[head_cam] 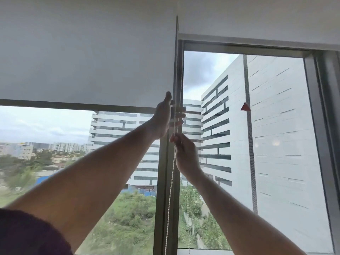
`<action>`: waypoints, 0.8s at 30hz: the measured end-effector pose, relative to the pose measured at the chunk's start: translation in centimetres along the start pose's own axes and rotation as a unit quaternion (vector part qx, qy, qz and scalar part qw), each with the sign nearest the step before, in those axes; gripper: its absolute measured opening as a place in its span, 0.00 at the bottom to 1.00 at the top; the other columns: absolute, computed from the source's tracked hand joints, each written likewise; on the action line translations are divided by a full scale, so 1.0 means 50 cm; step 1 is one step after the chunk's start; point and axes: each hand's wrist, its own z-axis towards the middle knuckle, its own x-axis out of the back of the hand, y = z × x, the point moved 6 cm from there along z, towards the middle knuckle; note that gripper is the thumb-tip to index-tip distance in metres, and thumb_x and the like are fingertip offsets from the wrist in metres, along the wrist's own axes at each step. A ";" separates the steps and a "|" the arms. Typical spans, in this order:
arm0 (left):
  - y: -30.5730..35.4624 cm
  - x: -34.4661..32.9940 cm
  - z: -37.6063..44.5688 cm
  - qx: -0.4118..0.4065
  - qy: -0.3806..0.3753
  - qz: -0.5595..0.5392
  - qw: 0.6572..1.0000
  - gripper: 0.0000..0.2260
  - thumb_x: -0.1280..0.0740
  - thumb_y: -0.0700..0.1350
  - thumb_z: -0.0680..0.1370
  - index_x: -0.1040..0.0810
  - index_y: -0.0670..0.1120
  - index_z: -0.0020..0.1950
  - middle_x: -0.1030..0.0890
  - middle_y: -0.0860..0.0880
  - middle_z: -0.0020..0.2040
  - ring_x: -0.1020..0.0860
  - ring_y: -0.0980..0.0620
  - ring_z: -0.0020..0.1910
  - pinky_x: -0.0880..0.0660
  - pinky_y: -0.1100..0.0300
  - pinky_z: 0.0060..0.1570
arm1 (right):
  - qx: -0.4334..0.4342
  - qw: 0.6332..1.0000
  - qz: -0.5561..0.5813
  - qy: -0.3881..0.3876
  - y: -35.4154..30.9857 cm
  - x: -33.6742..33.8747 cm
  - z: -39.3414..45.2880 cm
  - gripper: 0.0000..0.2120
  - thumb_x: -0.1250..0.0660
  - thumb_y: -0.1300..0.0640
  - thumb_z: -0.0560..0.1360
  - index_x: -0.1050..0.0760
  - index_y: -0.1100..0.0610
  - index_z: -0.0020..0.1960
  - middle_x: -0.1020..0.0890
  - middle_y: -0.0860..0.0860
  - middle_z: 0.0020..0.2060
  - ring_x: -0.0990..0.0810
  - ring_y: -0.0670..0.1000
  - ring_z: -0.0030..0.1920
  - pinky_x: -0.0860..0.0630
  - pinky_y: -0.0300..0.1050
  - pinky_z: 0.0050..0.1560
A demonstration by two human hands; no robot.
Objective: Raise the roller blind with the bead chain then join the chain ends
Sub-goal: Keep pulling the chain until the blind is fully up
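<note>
A grey roller blind covers the upper part of the left window, its bottom bar at about mid-height. A white bead chain hangs along the dark window post between the two panes. My left hand is raised at the blind's lower right corner, fingers curled around the chain strands. Just below it, my right hand pinches the chain between thumb and fingers. A second grey blind on the right is rolled much higher.
The dark window frame borders the right pane. Outside stand white office buildings, trees and a cloudy sky. A small red triangle sticker sits on the right glass. A dark sleeve shows at the lower left.
</note>
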 end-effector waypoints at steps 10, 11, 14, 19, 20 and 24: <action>-0.013 -0.030 0.016 -0.051 0.118 0.010 0.992 0.27 0.45 0.66 0.82 0.37 0.50 0.29 0.38 0.51 0.27 0.44 0.53 0.22 0.46 0.61 0.24 | 0.057 0.993 -0.091 -0.049 0.046 0.035 -0.020 0.11 0.39 0.56 0.84 0.23 0.47 0.46 0.20 0.34 0.34 0.24 0.42 0.32 0.28 0.41 0.37; -0.020 -0.034 0.017 -0.065 0.133 0.028 0.989 0.26 0.43 0.63 0.82 0.35 0.49 0.29 0.37 0.51 0.27 0.42 0.52 0.23 0.44 0.60 0.25 | 0.054 0.993 -0.094 -0.052 0.056 0.043 -0.019 0.11 0.39 0.56 0.84 0.24 0.45 0.45 0.21 0.35 0.33 0.26 0.42 0.31 0.28 0.43 0.36; -0.066 -0.055 0.013 -0.072 0.132 0.029 0.988 0.23 0.40 0.56 0.81 0.31 0.51 0.26 0.36 0.50 0.29 0.41 0.51 0.26 0.45 0.57 0.28 | 0.034 0.992 -0.102 -0.067 0.092 0.068 -0.022 0.15 0.38 0.59 0.84 0.25 0.43 0.42 0.23 0.37 0.29 0.31 0.43 0.27 0.32 0.44 0.32; -0.145 -0.057 -0.021 -0.059 0.118 0.009 0.991 0.20 0.38 0.54 0.83 0.35 0.51 0.32 0.39 0.48 0.29 0.44 0.53 0.23 0.47 0.59 0.25 | -0.073 0.974 -0.133 -0.169 0.127 0.080 -0.005 0.19 0.37 0.61 0.82 0.19 0.40 0.41 0.17 0.41 0.30 0.24 0.46 0.28 0.26 0.48 0.35; -0.160 -0.051 -0.028 -0.060 0.114 0.006 0.992 0.20 0.39 0.53 0.83 0.34 0.50 0.33 0.39 0.48 0.28 0.43 0.53 0.22 0.47 0.60 0.24 | -0.105 0.974 -0.106 -0.172 0.128 0.085 0.003 0.17 0.36 0.63 0.82 0.17 0.43 0.46 0.14 0.40 0.35 0.18 0.51 0.32 0.24 0.50 0.37; -0.235 -0.032 -0.057 -0.062 0.098 0.010 0.993 0.17 0.41 0.52 0.85 0.30 0.45 0.39 0.38 0.47 0.28 0.42 0.53 0.22 0.45 0.59 0.25 | -0.193 0.976 0.065 -0.079 0.105 0.118 0.061 0.20 0.42 0.71 0.81 0.17 0.52 0.59 0.13 0.53 0.56 0.17 0.60 0.61 0.19 0.53 0.56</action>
